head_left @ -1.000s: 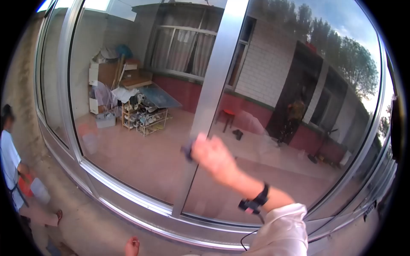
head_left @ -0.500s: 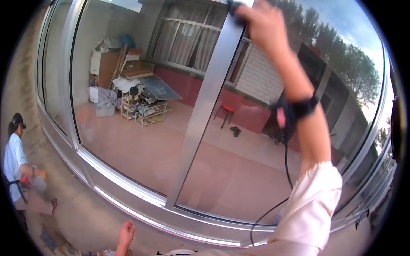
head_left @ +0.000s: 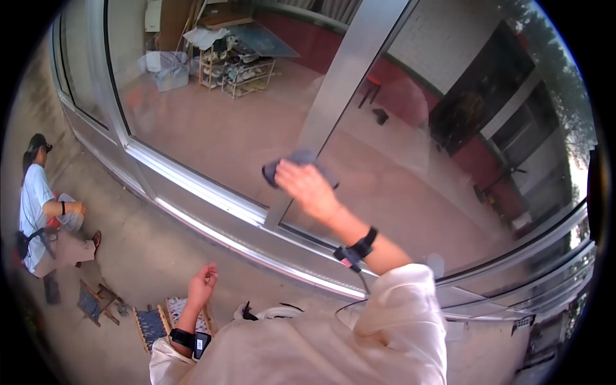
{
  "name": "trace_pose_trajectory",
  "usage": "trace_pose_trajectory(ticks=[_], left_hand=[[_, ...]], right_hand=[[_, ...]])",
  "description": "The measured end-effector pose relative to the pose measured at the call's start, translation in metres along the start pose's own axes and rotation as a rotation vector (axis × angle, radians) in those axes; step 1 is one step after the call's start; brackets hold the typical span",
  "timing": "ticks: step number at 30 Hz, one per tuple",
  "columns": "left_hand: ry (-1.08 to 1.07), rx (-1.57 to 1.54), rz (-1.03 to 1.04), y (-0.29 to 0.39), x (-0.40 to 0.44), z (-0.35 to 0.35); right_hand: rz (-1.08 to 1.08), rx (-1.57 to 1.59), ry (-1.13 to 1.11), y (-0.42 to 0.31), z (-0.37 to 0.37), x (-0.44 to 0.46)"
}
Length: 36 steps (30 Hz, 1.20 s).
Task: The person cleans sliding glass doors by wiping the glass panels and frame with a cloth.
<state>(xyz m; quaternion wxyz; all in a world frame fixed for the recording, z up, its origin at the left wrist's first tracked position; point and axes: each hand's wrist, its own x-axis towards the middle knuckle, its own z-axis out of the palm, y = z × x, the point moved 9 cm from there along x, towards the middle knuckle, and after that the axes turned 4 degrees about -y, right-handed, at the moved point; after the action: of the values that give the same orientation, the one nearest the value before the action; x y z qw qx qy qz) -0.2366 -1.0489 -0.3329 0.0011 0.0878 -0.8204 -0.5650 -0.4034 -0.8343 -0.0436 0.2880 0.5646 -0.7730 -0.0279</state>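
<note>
My right hand (head_left: pixel 308 189) presses a dark grey cloth (head_left: pixel 300 157) against the lower part of the upright metal window frame (head_left: pixel 321 122). The cloth is bunched under the fingers and sticks out on either side of them. A black strap with a small device and a cable is around that wrist. Low on the left, my left hand (head_left: pixel 203 282) hangs in the air with loosely bent fingers and nothing in it. A black band with a small device (head_left: pixel 200 344) sits on the left wrist.
Glass panes flank the upright, above a metal sill (head_left: pixel 199 186). Behind the glass is a shoe rack (head_left: pixel 237 74). At the left a person in a light shirt (head_left: pixel 35 199) faces the window, near a small wooden stool (head_left: pixel 96 301) and folding seats (head_left: pixel 151 324).
My right hand has moved down the metal upright with the cloth, from near its top to near the sill. The view has tilted downward, so more of my left arm and the ground shows.
</note>
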Motion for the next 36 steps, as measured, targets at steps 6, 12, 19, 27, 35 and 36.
trace_pose_trajectory(ticks=[6, 12, 19, 27, 35, 36], left_hand=[[0.069, 0.042, -0.067, -0.037, -0.03, -0.023], [0.133, 0.058, -0.199, -0.082, -0.077, -0.045], [0.095, -0.117, -0.314, -0.084, -0.084, -0.023], [0.127, -0.121, -0.357, -0.104, -0.12, -0.063], [0.036, 0.022, -0.196, -0.057, -0.051, -0.043], [-0.015, 0.029, -0.182, -0.03, -0.035, -0.029]], right_hand=[[-0.023, 0.197, -0.239, -0.055, 0.123, -0.079], [0.115, -0.265, 0.407, 0.04, -0.112, 0.014], [0.379, -0.161, 0.959, 0.056, -0.155, 0.044], [0.834, 0.188, 0.653, -0.026, 0.062, -0.059], [1.203, 0.704, 0.359, -0.093, 0.199, -0.157], [1.256, 0.771, 0.279, -0.099, 0.222, -0.173]])
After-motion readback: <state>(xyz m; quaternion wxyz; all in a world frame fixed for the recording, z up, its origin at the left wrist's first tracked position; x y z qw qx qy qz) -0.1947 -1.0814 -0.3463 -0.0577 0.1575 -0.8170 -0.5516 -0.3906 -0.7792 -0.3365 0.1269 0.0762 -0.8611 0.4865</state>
